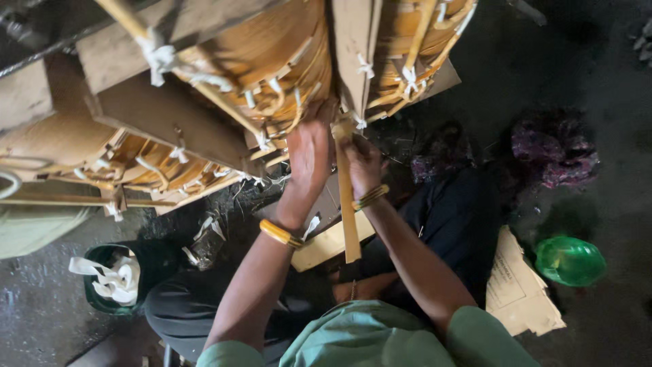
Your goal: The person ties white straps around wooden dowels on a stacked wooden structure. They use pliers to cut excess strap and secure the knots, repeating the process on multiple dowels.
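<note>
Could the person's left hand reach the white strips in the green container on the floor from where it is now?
Probably yes. The left hand is up at the cane frame, while the green container of white strips sits open on the floor by the left knee, and nothing lies between them.

Left hand [309,160] fingertips hidden among tan cane strips of tied bundle [272,54]; bundle cut off at top edge.

Floor [598,190]: dark, rough, dusty, dimly lit. Flattened cardboard sheet [523,292] lying on it at right. Green translucent bowl [569,260] just beside the cardboard. Crumpled purple cloth [553,149] farther off. Dark green bucket [112,278] of white strips [112,280] at lower left.
</note>
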The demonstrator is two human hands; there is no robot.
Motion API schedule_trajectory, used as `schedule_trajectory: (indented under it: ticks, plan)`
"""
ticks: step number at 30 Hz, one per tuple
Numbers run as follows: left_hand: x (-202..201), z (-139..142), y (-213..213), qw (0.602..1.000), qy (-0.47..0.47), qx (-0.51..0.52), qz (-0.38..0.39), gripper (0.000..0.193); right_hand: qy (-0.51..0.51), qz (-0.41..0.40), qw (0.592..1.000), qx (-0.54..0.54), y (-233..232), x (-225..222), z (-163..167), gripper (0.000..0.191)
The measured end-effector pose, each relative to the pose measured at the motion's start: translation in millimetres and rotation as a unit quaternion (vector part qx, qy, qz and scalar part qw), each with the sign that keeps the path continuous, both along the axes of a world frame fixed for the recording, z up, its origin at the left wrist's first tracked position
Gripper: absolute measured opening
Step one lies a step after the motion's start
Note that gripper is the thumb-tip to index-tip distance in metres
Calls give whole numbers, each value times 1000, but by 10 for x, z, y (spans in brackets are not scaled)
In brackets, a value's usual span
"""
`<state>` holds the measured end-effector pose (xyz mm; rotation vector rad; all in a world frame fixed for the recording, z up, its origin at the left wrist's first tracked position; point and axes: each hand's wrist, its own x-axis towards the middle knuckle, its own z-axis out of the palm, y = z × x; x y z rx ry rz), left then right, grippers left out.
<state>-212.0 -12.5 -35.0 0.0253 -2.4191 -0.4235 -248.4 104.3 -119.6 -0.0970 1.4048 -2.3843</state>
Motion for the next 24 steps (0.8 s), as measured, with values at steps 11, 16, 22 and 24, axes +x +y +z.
schedule_trajectory:
  ticks: [11,16,22,24]
  plan:
    - [-321,13,32,985,-136,0,104,17,-7,14,988,-157,-217,-139,156,15]
    - [-376,-2,48,983,-140,-25,115,14,41,-5,996,-77,-188,-188,165,12]
    - [-292,38,111,957,-220,-31,189,17,11,128,991,-30,184,-104,116,14]
    - [-151,52,181,987,-62,-57,138,35,19,119,993,9,315,-124,92,17]
